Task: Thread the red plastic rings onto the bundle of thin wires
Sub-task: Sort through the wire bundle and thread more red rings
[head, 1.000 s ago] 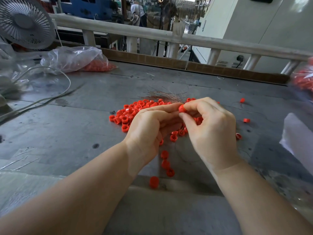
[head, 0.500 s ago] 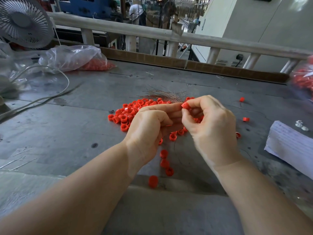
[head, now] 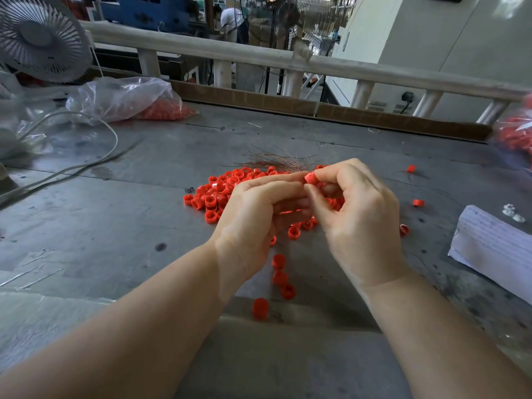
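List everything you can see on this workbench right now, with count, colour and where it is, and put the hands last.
ring pile: many, red, centre of the table, partly behind the hands
stray rings: several, red, near edge below the hands and right of the pile
held ring: one, red, at the fingertips of both hands
wires: one thin bundle, brownish, behind the pile
bag: one, clear with red rings inside, far left
fan: one, white, far left corner
cable: one, white, left side
paper: one, white, right edge
table: one, grey
left hand: curled, fingertips at the held ring
right hand: pinches the held ring
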Available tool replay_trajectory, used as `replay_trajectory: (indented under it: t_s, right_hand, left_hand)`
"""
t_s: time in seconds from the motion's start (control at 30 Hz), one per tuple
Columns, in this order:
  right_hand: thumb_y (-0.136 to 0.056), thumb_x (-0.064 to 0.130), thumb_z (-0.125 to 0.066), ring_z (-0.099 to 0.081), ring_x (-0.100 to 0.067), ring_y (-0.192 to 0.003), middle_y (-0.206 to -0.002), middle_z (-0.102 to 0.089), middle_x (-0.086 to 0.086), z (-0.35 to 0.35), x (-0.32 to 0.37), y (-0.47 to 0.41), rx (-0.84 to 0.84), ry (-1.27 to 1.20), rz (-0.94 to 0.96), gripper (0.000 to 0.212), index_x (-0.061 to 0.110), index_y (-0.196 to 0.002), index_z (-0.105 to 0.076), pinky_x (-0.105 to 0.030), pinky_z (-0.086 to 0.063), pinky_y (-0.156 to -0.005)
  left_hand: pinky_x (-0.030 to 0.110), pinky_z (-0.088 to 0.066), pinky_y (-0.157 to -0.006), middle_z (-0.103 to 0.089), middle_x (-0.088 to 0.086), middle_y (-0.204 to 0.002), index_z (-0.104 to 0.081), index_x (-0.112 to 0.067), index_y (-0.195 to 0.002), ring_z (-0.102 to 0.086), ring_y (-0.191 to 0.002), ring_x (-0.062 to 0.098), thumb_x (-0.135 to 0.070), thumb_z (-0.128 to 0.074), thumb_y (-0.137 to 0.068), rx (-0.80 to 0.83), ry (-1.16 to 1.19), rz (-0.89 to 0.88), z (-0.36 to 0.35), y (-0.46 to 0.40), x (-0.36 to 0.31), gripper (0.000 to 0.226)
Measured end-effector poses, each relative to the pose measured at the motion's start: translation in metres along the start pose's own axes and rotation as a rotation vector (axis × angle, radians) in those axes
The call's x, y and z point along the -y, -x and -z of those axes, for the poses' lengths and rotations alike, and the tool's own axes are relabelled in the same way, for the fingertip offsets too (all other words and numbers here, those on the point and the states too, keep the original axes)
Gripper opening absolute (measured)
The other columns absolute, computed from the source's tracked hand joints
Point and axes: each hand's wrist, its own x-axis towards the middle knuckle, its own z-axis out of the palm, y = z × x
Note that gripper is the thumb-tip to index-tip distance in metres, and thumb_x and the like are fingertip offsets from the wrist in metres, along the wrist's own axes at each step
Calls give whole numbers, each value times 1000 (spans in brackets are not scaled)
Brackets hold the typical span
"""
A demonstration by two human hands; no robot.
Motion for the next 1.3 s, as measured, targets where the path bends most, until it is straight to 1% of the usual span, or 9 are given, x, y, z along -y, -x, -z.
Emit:
replay_trajectory:
  t_s: [0.07, 0.13, 0.5, 0.63, 0.8, 0.97, 1.07, 1.2, 1.3]
  right_hand:
    - [-81, 3, -65, -60, -28, -73, -79, -62, -12, 0, -1, 1, 19, -9, 9, 6, -3, -82, -66, -35, -50, -67]
    - [-80, 2, -67, -60, -29, -75, -80, -63, -12, 1, -1, 1, 25, -7, 21, 4, -3, -81, -66, -36, -49, -68]
    - [-79, -4, -67, -63, -26, -77, -81, -66, -11, 0, -3, -1, 55, -92, 43, 3, -2, -79, -70, -38, -51, -70]
    - [-79, -4, -68, -62, -18, -77, -81, -65, -7, 0, -3, -2, 47, -147, -4, 4, -1, -79, -70, -25, -50, -71]
    - [-76, 0, -72, -61, 0, -78, -78, -64, 11, 1, -4, -6, 80, -405, -241, 11, 11, -77, -71, -6, -41, -68]
    - [-77, 3, -71, -64, 0, -65, -67, -70, 10, 4, -6, -9, 94, -739, -471, 22, 24, -71, -69, -12, -46, -63]
    - [-78, 1, -68, -58, 0, -56, -64, -69, 6, 4, -6, -10, 74, -905, -611, 23, 21, -66, -70, -12, -44, -56]
    - [-68, 15, -66, -54, -4, -57, -65, -67, 3, 5, -7, -12, 97, -1081, -788, 4, 17, -69, -70, -13, -41, -49]
    - [-67, 16, -63, -56, -2, -57, -71, -70, 3, 5, -8, -13, 109, -1159, -882, 11, 13, -77, -66, -13, -41, -48]
  left_hand:
    - [23, -55, -66, -70, 7, -72, -71, -7, -84, -66, -67, 14, -11, -64, -77, -18, 0, -4, 0, 0, 2, 11]
    - [21, -54, -64, -68, 4, -69, -71, -8, -83, -64, -64, 11, -20, -66, -68, -26, 1, -7, 1, -1, 4, 19]
    - [15, -52, -55, -66, 1, -60, -70, -8, -80, -62, -56, 6, -3, -60, -82, -57, 39, 1, 3, -4, 3, 12]
    - [16, -53, -58, -68, 1, -64, -70, -9, -82, -63, -60, 5, -4, -61, -80, -42, 48, 13, 3, -4, 3, 11]
    - [15, -53, -60, -69, 0, -64, -69, -8, -83, -64, -57, 4, -11, -63, -65, 2, 114, 25, 2, -3, 1, 19]
    - [15, -54, -62, -71, -1, -68, -67, -10, -85, -67, -62, 4, -9, -61, -69, 27, 126, 29, 2, -2, 0, 17]
    - [16, -55, -61, -71, 0, -72, -68, -9, -88, -67, -64, 5, -11, -61, -68, 34, 158, 39, 2, -2, 0, 22]
    - [17, -54, -58, -70, 3, -74, -69, -9, -88, -67, -65, 7, -11, -61, -69, 33, 192, 64, 1, -2, 0, 21]
    - [18, -54, -57, -71, 4, -75, -69, -8, -88, -68, -65, 8, -11, -61, -69, 34, 199, 70, 2, -2, 0, 21]
